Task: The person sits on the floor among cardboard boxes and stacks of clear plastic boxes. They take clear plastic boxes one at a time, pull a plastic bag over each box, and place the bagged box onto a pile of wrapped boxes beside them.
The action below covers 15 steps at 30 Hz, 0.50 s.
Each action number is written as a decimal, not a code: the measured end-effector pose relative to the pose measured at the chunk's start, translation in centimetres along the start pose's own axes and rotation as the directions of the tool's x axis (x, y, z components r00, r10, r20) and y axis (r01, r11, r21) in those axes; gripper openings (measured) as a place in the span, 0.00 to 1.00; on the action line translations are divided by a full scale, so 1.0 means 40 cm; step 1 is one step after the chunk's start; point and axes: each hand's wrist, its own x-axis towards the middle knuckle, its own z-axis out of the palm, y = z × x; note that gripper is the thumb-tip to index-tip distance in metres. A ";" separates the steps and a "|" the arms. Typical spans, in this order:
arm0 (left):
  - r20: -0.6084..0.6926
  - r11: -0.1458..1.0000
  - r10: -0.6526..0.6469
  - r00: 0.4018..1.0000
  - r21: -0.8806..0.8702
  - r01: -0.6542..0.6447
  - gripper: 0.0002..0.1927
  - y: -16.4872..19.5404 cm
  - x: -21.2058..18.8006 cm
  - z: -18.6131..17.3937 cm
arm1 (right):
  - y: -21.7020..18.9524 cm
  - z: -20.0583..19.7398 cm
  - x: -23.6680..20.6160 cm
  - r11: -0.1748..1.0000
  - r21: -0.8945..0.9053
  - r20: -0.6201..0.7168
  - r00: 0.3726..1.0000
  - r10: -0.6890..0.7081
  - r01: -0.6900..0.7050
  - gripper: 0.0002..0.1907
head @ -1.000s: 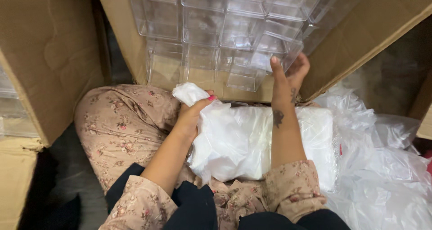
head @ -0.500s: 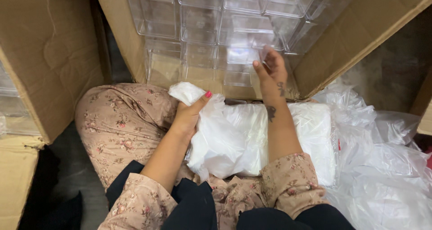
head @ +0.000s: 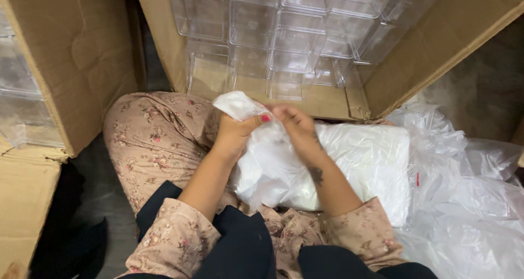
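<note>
Left hand [head: 234, 134] gripping white bag [head: 349, 164], right hand [head: 295, 123] pinching

Left hand [head: 236, 133] gripping the bunched top of a white plastic bag [head: 327, 170] resting on the lap; right hand [head: 293, 125] pinching the same bunch, just beside the left. Behind: open cardboard box [head: 436, 50] stacked with clear plastic containers [head: 284, 33]. At right: loose clear plastic sheeting [head: 469, 202].
</note>
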 end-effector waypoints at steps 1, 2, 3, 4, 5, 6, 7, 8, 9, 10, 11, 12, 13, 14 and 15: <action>-0.009 1.000 0.000 1.000 0.011 0.000 0.14 0.000 0.000 -0.001 | 0.010 0.005 -0.010 0.998 0.028 0.023 0.998 0.050 -0.051 0.10; -0.020 1.000 0.002 1.000 0.023 -0.002 0.14 0.002 0.001 -0.001 | 0.016 0.005 -0.015 0.993 0.055 0.050 0.994 0.098 -0.100 0.10; -0.033 1.000 0.005 0.999 0.021 -0.004 0.13 0.004 0.003 -0.001 | 0.019 0.002 -0.015 0.995 0.086 0.039 0.998 0.046 -0.049 0.10; -0.048 1.000 0.006 0.999 0.022 -0.005 0.12 0.007 0.004 -0.001 | 0.018 -0.006 -0.012 0.993 0.120 0.026 1.000 -0.003 0.000 0.10; -0.062 1.000 0.007 0.998 0.024 -0.006 0.12 0.011 0.004 -0.001 | 0.015 -0.014 -0.008 0.987 0.154 0.012 0.999 -0.052 0.050 0.11; -0.039 1.000 -0.017 0.999 -0.015 0.017 0.13 0.015 0.004 -0.001 | 0.011 -0.022 -0.003 0.969 0.246 0.018 1.000 0.009 -0.013 0.10; -0.015 0.998 -0.040 0.999 -0.053 0.039 0.15 0.018 0.004 0.000 | 0.007 -0.028 0.001 0.939 0.335 0.029 0.997 0.067 -0.073 0.11; 0.010 0.994 -0.065 0.998 -0.091 0.066 0.17 0.021 0.002 0.001 | 0.003 -0.032 0.003 0.897 0.420 0.045 0.991 0.128 -0.135 0.12; 0.030 0.992 -0.079 0.996 -0.092 0.082 0.18 0.022 0.000 0.002 | 0.001 -0.033 0.003 0.904 0.395 0.052 0.987 0.153 -0.161 0.11; 0.050 0.991 -0.094 0.994 -0.094 0.098 0.20 0.022 -0.001 0.003 | 0.001 -0.030 0.000 0.910 0.369 0.060 0.982 0.179 -0.188 0.11; 0.069 0.989 -0.108 0.992 -0.096 0.115 0.21 0.022 -0.002 0.003 | 0.002 -0.027 -0.004 0.915 0.341 0.065 0.977 0.205 -0.215 0.11; 0.043 0.992 -0.095 0.995 -0.076 0.098 0.21 0.020 -0.003 0.003 | 0.004 -0.023 -0.009 0.954 0.265 0.050 0.990 0.132 -0.140 0.11; 0.018 0.995 -0.081 0.997 -0.055 0.081 0.20 0.019 -0.003 0.003 | 0.006 -0.021 -0.012 0.981 0.185 0.039 0.998 0.055 -0.062 0.11; -0.005 0.998 -0.063 0.998 -0.033 0.062 0.19 0.017 -0.002 0.001 | 0.008 -0.020 -0.015 0.994 0.103 0.035 0.999 -0.025 0.022 0.12; -0.006 0.997 -0.069 0.998 -0.046 0.068 0.17 0.015 0.000 0.000 | 0.009 -0.021 -0.016 0.994 0.106 0.040 0.999 -0.029 0.025 0.12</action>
